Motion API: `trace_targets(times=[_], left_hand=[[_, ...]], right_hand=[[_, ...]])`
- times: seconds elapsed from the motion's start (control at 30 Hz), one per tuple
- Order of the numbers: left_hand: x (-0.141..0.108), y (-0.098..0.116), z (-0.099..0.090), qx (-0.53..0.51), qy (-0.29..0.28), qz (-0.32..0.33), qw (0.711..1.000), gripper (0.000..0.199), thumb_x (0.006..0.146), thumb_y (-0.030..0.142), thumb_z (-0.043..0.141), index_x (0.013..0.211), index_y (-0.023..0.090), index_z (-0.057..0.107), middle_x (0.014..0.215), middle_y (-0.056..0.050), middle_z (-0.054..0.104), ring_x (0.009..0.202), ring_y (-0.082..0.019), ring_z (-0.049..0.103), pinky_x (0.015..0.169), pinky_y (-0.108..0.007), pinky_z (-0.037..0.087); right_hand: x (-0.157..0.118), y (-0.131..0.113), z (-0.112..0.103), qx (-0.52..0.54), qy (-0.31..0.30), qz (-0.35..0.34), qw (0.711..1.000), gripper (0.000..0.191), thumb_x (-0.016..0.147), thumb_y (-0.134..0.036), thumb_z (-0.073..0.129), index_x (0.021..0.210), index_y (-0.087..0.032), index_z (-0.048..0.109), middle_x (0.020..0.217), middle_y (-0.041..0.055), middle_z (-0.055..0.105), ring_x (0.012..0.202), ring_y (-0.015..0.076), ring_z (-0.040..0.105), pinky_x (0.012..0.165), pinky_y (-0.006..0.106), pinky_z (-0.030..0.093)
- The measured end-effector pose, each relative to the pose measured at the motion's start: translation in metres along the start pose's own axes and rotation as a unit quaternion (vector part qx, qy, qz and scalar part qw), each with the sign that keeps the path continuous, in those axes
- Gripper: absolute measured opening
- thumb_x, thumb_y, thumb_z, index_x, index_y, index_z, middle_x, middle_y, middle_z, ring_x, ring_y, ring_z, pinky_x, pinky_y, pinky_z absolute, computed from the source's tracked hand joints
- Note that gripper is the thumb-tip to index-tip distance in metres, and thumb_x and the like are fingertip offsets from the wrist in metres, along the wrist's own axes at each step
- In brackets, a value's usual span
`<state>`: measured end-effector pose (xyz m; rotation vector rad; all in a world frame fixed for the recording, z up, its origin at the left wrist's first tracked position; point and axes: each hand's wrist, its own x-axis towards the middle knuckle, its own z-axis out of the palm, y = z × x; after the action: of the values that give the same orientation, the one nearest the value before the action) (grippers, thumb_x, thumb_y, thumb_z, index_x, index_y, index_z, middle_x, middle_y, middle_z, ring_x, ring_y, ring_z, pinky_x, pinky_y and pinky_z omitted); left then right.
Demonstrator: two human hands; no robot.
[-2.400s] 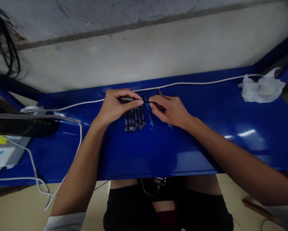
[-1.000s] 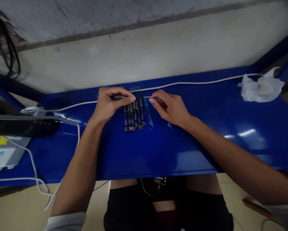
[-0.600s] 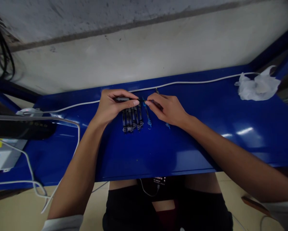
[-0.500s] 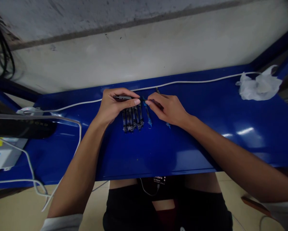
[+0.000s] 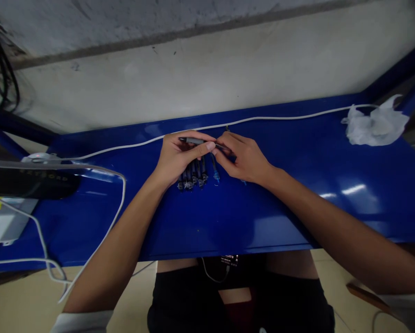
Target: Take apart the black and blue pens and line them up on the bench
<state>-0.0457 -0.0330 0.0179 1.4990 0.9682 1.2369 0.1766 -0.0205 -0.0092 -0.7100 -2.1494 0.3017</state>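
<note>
My left hand (image 5: 180, 157) pinches a dark grey pen barrel (image 5: 194, 140) between thumb and fingers, its black end pointing left. Touching it at the fingertips, my right hand (image 5: 244, 156) is closed on a thin dark pen part (image 5: 222, 147), which lines up with the barrel. Below my left hand several dark pens (image 5: 193, 178) lie side by side, their upper parts hidden by the hand. A blue-tipped pen (image 5: 216, 173) lies just right of them. Another pen is mostly covered by my right hand.
A white cable (image 5: 263, 118) runs along the back of the blue table (image 5: 207, 231). Crumpled white plastic (image 5: 375, 124) lies at the right. On the left are a black cylinder (image 5: 30, 183), a white box (image 5: 6, 224) and looping cables.
My left hand has moved right with the barrel and now meets my right hand. The gap between barrel and thin part has closed.
</note>
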Motion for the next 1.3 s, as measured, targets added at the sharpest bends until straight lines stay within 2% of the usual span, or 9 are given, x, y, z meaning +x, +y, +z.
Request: trace_targets(times=[0.13, 0.33, 0.43, 0.53, 0.77, 0.93, 1.03, 1.13, 1.3], left_hand=[[-0.0006, -0.0015, 0.0025, 0.002, 0.008, 0.006, 1.0, 0.024, 0.081, 0.044, 0.102, 0.097, 0.029, 0.093, 0.082, -0.004, 0.081, 0.063, -0.013, 0.064, 0.059, -0.029, 0.051], [-0.0007, -0.0021, 0.0047, 0.007, 0.024, 0.013, 1.0, 0.024, 0.081, 0.046, 0.101, 0.097, 0.03, 0.093, 0.084, -0.004, 0.08, 0.066, -0.015, 0.064, 0.059, -0.031, 0.05], [-0.0001, -0.002, 0.0047, 0.019, 0.03, 0.012, 0.999, 0.027, 0.081, 0.05, 0.1, 0.098, 0.031, 0.092, 0.087, -0.004, 0.081, 0.067, -0.016, 0.065, 0.06, -0.032, 0.051], [0.0005, -0.0024, 0.0046, 0.024, 0.037, 0.016, 0.999, 0.026, 0.083, 0.051, 0.099, 0.097, 0.03, 0.092, 0.087, -0.004, 0.081, 0.066, -0.015, 0.064, 0.06, -0.032, 0.05], [-0.0007, -0.0031, 0.0086, 0.024, 0.049, 0.022, 0.998, 0.024, 0.083, 0.048, 0.1, 0.097, 0.03, 0.092, 0.088, -0.003, 0.082, 0.066, -0.014, 0.064, 0.06, -0.031, 0.051], [-0.0005, -0.0034, 0.0084, 0.021, 0.052, 0.029, 0.998, 0.026, 0.083, 0.048, 0.099, 0.1, 0.03, 0.092, 0.088, -0.004, 0.082, 0.065, -0.014, 0.062, 0.06, -0.03, 0.05], [-0.0002, -0.0027, 0.0075, 0.027, 0.059, 0.025, 0.998, 0.025, 0.083, 0.049, 0.1, 0.098, 0.031, 0.093, 0.088, -0.004, 0.082, 0.064, -0.013, 0.061, 0.06, -0.031, 0.05], [-0.0006, -0.0018, 0.0083, 0.024, 0.057, 0.022, 0.998, 0.025, 0.082, 0.05, 0.1, 0.097, 0.031, 0.092, 0.089, -0.004, 0.083, 0.064, -0.014, 0.061, 0.06, -0.031, 0.049], [-0.0012, -0.0002, 0.0103, 0.021, 0.058, 0.025, 0.998, 0.025, 0.082, 0.05, 0.1, 0.097, 0.031, 0.092, 0.09, -0.003, 0.083, 0.065, -0.014, 0.062, 0.059, -0.031, 0.05]], right_hand=[[0.0005, -0.0002, -0.0006, -0.004, -0.01, -0.009, 1.0, 0.02, 0.118, -0.033, 0.051, 0.102, -0.023, 0.058, 0.092, 0.002, 0.064, 0.076, 0.0167, 0.054, 0.07, 0.033, 0.038], [0.0007, 0.0003, -0.0016, -0.019, -0.027, 0.019, 0.999, 0.031, 0.122, -0.044, 0.047, 0.107, -0.023, 0.064, 0.096, 0.0033, 0.07, 0.081, 0.0176, 0.062, 0.071, 0.033, 0.041], [-0.0005, 0.0011, -0.0001, -0.016, -0.027, 0.038, 0.999, 0.027, 0.12, -0.047, 0.05, 0.116, -0.024, 0.063, 0.101, 0.0045, 0.072, 0.085, 0.0196, 0.065, 0.072, 0.034, 0.045], [-0.0021, 0.0023, 0.0015, 0.005, -0.011, 0.059, 0.998, 0.024, 0.117, -0.048, 0.055, 0.121, -0.024, 0.058, 0.098, 0.0026, 0.07, 0.08, 0.0189, 0.065, 0.068, 0.033, 0.045], [-0.001, 0.0013, -0.0008, 0.005, -0.015, 0.048, 0.999, 0.017, 0.118, -0.041, 0.054, 0.113, -0.025, 0.056, 0.103, 0.0033, 0.072, 0.082, 0.0182, 0.066, 0.068, 0.033, 0.043], [-0.0001, 0.0002, -0.0002, 0.0, -0.003, 0.048, 0.999, 0.021, 0.119, -0.045, 0.053, 0.118, -0.025, 0.06, 0.107, 0.0048, 0.074, 0.09, 0.0202, 0.07, 0.073, 0.033, 0.047], [-0.0013, 0.0008, 0.0008, 0.011, 0.008, 0.069, 0.998, 0.023, 0.116, -0.047, 0.059, 0.122, -0.025, 0.058, 0.107, 0.0043, 0.073, 0.088, 0.0202, 0.07, 0.073, 0.033, 0.05], [-0.0012, 0.0016, 0.0002, 0.005, 0.002, 0.056, 0.998, 0.018, 0.117, -0.043, 0.055, 0.116, -0.025, 0.058, 0.105, 0.0045, 0.071, 0.085, 0.0196, 0.067, 0.073, 0.034, 0.049], [0.0009, 0.001, -0.0014, -0.018, -0.012, 0.04, 0.999, 0.028, 0.12, -0.046, 0.047, 0.112, -0.025, 0.064, 0.105, 0.0058, 0.071, 0.088, 0.0208, 0.066, 0.075, 0.035, 0.05]])
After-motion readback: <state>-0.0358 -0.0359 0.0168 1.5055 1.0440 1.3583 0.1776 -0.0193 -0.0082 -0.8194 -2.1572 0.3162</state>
